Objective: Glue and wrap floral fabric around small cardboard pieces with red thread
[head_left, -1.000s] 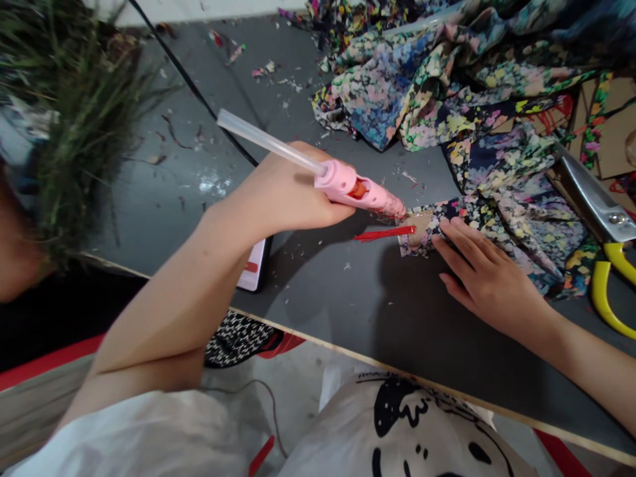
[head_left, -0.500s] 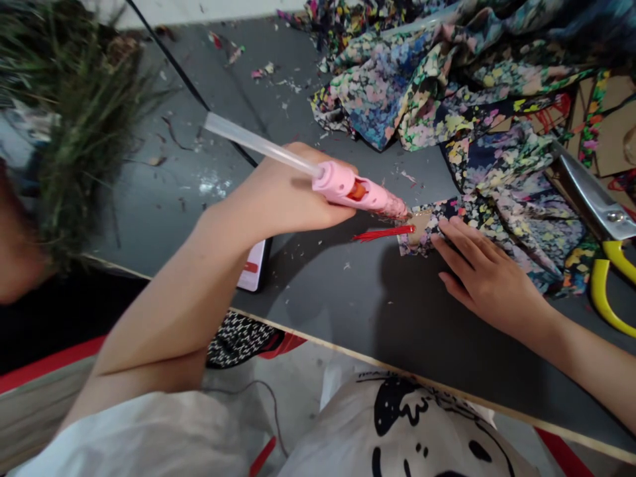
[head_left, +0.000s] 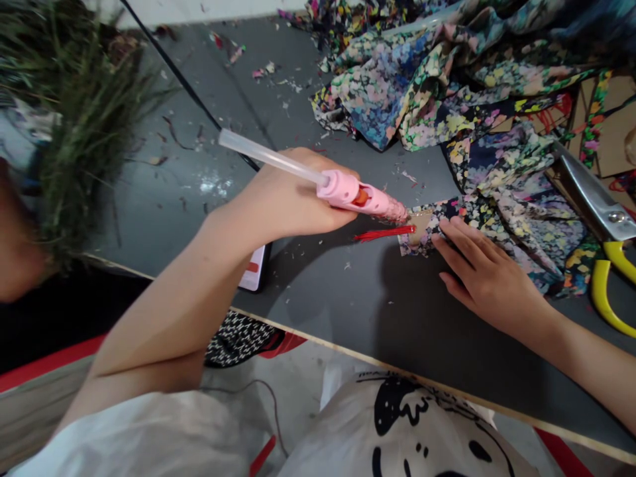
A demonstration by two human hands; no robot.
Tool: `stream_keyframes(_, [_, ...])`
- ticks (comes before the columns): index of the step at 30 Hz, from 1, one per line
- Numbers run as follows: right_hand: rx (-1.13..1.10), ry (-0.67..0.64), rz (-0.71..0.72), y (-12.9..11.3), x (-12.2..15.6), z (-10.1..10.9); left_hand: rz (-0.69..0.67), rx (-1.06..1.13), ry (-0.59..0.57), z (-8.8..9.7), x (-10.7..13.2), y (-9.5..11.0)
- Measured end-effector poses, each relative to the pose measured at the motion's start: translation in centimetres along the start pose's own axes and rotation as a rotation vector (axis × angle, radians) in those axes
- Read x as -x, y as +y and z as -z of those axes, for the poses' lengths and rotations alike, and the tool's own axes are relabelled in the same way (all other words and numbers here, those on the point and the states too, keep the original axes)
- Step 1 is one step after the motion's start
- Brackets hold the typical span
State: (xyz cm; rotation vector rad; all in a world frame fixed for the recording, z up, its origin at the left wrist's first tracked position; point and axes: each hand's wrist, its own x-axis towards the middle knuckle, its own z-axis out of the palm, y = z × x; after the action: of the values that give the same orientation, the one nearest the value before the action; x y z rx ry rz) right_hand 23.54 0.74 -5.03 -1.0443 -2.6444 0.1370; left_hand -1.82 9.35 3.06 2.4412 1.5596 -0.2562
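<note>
My left hand (head_left: pixel 303 199) is wrapped round a pink glue gun (head_left: pixel 342 187), its fingers mostly hidden beneath. A long translucent glue stick (head_left: pixel 268 157) pokes out of the gun's rear. The nozzle points right and meets the left end of a floral fabric strip (head_left: pixel 440 211) with a tan piece of card (head_left: pixel 421 225) on it. A red tassel (head_left: pixel 385 233) lies with its bound end on the card and its threads toward the left. My right hand (head_left: pixel 477 265) lies flat, fingers spread, pressing on the strip and holding nothing.
Crumpled floral cloth (head_left: pixel 387 93) heaps at the back right. Yellow-handled scissors (head_left: pixel 609 265) lie at the right. A phone (head_left: pixel 254 268) sits under my left forearm. Dried grass (head_left: pixel 84 132) and another person's limb (head_left: pixel 20 238) are at the left; a black cord (head_left: pixel 173 69) crosses the grey table (head_left: pixel 318 285).
My left hand and the glue gun have shifted slightly right and down, the rear of the glue stick most. My right hand, the strip and the tassel look nearly the same.
</note>
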Motion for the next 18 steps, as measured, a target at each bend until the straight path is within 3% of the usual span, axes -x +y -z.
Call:
stream_keyframes(4, [0.002, -0.002, -0.010, 0.0, 0.0, -0.1, 0.026, -0.011, -0.001, 0.1, 0.4, 0.1])
stream_keyframes(14, [0.006, -0.019, -0.009, 0.0, 0.0, 0.0, 0.155, -0.077, -0.147, 0.8, 0.8, 1.2])
stream_keyframes(18, [0.007, -0.015, -0.003, 0.0, 0.0, 0.0, 0.146, -0.090, -0.183, 1.1, 0.9, 1.6])
